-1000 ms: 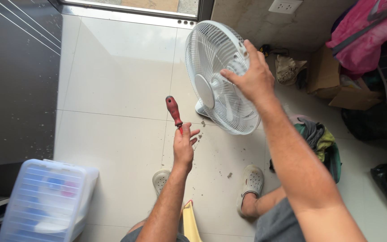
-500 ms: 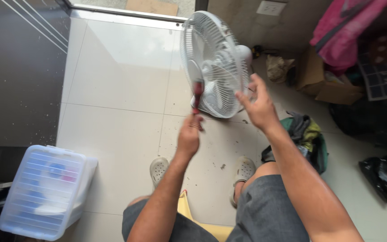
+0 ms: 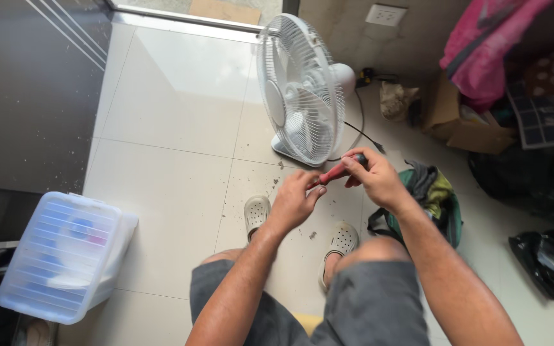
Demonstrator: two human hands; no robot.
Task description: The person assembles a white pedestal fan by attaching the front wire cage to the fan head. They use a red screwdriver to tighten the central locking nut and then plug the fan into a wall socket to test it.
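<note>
Centre of the frame: the right hand [image 3: 376, 179] grips the red screwdriver [image 3: 338, 171] by its handle; the left hand [image 3: 295, 200] pinches its shaft end. Keep both grips firm and the tool clear of the white fan [image 3: 299, 90] standing just above.

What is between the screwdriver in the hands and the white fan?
Nothing visible. Both hands, left and right, hold the red screwdriver just in front of the fan; only bare floor lies between.
</note>
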